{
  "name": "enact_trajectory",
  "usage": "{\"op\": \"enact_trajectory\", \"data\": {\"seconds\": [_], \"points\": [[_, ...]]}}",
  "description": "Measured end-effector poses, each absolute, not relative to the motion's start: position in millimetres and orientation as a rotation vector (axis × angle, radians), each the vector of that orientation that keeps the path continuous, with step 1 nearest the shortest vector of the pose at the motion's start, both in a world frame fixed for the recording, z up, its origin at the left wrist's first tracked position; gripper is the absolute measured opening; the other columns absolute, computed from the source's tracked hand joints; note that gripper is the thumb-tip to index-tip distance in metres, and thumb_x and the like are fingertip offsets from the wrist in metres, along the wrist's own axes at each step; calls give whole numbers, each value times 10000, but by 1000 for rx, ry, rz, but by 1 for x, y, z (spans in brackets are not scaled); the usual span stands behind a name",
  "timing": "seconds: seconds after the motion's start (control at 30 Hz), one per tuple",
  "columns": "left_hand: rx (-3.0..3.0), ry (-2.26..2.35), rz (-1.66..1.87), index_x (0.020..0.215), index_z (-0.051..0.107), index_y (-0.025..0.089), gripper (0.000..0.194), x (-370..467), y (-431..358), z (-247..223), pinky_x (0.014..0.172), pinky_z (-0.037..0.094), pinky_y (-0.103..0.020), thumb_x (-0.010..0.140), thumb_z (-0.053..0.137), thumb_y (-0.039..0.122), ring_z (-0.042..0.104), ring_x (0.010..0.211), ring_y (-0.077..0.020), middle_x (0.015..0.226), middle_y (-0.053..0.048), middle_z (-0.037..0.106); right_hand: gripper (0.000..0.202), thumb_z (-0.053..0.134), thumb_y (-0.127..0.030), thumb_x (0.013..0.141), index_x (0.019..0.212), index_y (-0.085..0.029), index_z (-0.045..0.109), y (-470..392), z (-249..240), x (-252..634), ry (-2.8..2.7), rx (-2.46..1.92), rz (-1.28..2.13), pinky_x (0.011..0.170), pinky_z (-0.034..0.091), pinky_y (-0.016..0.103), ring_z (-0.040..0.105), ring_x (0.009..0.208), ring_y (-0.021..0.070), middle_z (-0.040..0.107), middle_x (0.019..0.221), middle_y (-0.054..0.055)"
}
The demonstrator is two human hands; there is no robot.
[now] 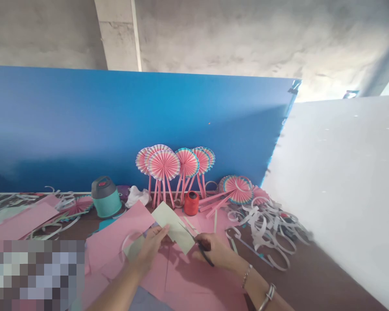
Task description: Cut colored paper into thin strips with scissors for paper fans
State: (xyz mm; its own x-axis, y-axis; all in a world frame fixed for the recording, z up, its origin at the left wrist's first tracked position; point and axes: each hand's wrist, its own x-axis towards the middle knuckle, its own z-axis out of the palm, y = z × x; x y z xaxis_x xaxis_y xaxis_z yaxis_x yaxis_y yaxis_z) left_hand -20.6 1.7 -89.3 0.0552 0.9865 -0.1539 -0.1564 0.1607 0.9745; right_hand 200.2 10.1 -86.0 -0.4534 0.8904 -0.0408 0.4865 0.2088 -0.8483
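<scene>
From afar I see pink sheets [194, 283] beneath the pale green paper [171, 219]. The left hand [157, 238] pinches its edge; the right hand [215, 251] grips scissors [208, 258] against it. I judge this cutting; the next snip calls for steady paper.

The paper [174, 229] is pale green, the scissors [208, 258] black-handled. The sheets [197, 283] are pink, the surface [330, 280] brown, the spool [191, 204] orange-red, the tub [106, 204] teal with a grey lid [100, 187], the board [149, 112] blue. The fans [164, 165] show pink centres and banded pale-and-turquoise edges.
</scene>
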Motion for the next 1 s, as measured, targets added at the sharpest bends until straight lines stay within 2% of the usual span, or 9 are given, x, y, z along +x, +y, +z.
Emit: {"op": "enact_trajectory", "data": {"seconds": [0.07,0.17,0.37,0.47,0.6,0.8,1.0], "points": [[1024,1069,1125,851,719,199,313,-22,4,-95,781,492,-362,733,610,467,663,857,-272,791,-72,738,195,668,-303,625,736,-145,636,8,-83,199,-2023,-1256,1186,443,249,187,319,501,78,400,540,-59],[1046,1038,1107,837,721,223,271,-23,6,-101,787,499,-360,758,588,446,654,908,-274,864,-69,739,162,654,-298,633,670,-150,601,7,-83,198,-1999,-1243,1217,438,246,185,316,497,76,401,538,-58],[1050,1083,1074,800,719,233,270,-21,4,-94,804,495,-363,770,572,458,656,901,-275,844,-65,737,162,634,-281,645,743,-151,629,9,-92,198,-1910,-1202,1365,451,287,180,372,489,75,519,572,-39],[1052,1139,1052,767,717,225,284,-20,3,-90,805,489,-367,766,573,470,663,858,-278,801,-69,735,163,650,-278,627,720,-146,630,12,-97,198,-1884,-1221,1376,441,281,181,373,471,73,525,552,-39],[1078,1051,1068,814,718,225,270,-20,3,-91,793,489,-364,777,566,445,653,888,-282,859,-76,733,196,678,-295,614,737,-148,633,13,-98,198,-1844,-1193,1420,459,302,188,396,488,81,551,582,-28],[1083,998,1060,823,717,218,267,-21,3,-93,795,486,-374,780,561,431,652,894,-285,841,-77,732,221,708,-319,602,735,-159,635,11,-94,199,-1936,-1241,1297,452,283,191,373,481,82,503,544,-44],[1085,1029,1057,824,715,211,254,-21,4,-95,772,492,-366,775,564,409,650,886,-283,848,-84,731,215,672,-297,606,750,-143,631,16,-106,198,-1834,-1215,1413,445,297,188,388,468,77,531,560,-38]]}}
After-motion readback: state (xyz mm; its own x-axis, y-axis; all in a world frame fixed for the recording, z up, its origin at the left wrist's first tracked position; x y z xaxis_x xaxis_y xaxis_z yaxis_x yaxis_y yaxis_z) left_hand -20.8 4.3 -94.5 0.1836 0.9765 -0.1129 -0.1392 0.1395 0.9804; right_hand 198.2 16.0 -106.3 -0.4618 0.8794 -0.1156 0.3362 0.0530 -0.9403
